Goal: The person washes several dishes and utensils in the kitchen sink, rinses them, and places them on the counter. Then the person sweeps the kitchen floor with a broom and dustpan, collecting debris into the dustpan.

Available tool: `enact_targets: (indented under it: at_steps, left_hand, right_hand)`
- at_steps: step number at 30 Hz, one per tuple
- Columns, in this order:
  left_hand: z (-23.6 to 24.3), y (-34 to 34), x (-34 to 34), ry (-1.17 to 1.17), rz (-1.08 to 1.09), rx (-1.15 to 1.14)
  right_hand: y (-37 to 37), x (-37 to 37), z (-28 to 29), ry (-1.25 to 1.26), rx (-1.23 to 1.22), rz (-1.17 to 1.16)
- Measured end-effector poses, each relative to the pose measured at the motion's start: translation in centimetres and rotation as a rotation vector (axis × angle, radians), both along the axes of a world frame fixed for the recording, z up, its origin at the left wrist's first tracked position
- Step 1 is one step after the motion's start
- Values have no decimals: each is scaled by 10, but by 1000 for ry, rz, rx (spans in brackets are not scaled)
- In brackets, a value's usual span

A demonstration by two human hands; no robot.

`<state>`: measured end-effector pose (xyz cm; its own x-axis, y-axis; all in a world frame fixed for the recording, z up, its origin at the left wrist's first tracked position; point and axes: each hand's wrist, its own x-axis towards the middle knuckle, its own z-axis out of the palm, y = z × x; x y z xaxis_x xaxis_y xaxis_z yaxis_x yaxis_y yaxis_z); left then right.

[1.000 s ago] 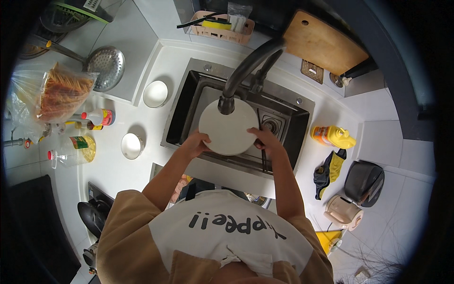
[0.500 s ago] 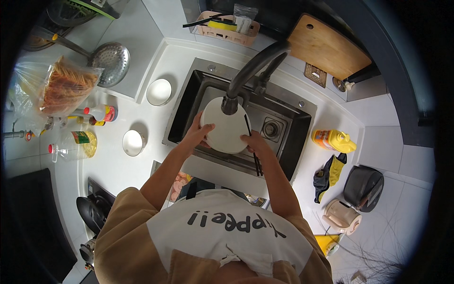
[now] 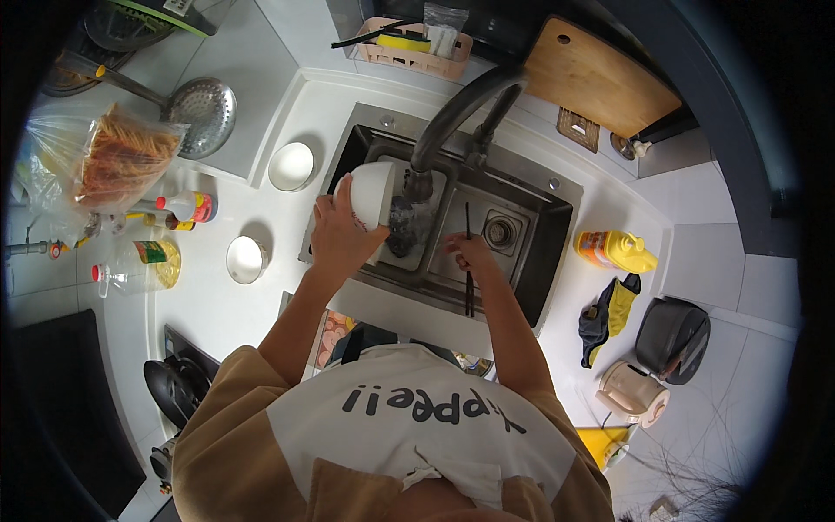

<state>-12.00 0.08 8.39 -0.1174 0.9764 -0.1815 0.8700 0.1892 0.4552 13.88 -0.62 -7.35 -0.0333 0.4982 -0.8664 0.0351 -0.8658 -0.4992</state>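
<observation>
Over the left part of the sink [image 3: 557,165], my left hand [image 3: 344,233] grips a large white bowl [image 3: 370,190] tipped on its side, its mouth facing right. Clear water [image 3: 401,230] falls beside the bowl's rim into the basin, below the dark curved faucet [image 3: 445,113]. Pinched in my right hand [image 3: 470,254] is a pair of dark chopsticks [image 3: 470,303], held apart from the bowl above the sink, left of the drain [image 3: 500,231]. The bowl's inside is mostly turned out of sight.
Two small white bowls [image 3: 290,166] stand on the counter left of the sink. Further left are an oil bottle [image 3: 156,265] and a bag of noodles [image 3: 126,165]. At right lie a yellow detergent bottle [image 3: 616,251] and a cloth [image 3: 609,320]. A cutting board [image 3: 600,78] leans behind.
The large bowl has gone from level under the faucet, held by both hands, to tipped in my left hand alone. My right hand has let go of its rim, keeping the chopsticks.
</observation>
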Motion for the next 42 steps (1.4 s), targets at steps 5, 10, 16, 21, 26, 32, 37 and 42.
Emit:
enact_targets:
  at_steps: [5,10,16,21,26,32,37,42]
  left_hand:
    - [4,-1,-8,76,-58,131]
    - [-4,-6,-15,126,-33,171]
    - [-14,-5,-58,-381,347,7]
    - [-26,-52,-113,-1387,653,-348]
    - [-42,-124,-132,-1670,677,-351]
    - [-56,-208,-143,-1646,948,-106]
    - [-81,-274,-178,-1493,1218,274]
    - [-119,-291,-237,-1380,1549,572]
  right_hand:
    - [-4,17,3,25,48,-93]
    - [-7,10,12,59,63,-109]
    - [-7,0,26,50,96,24]
    - [-17,-14,27,-33,167,372]
    - [-18,-35,21,-20,137,455]
    - [-10,-84,30,-73,110,549]
    - [-9,-121,34,-108,266,609]
    - [-5,-141,31,-24,314,608]
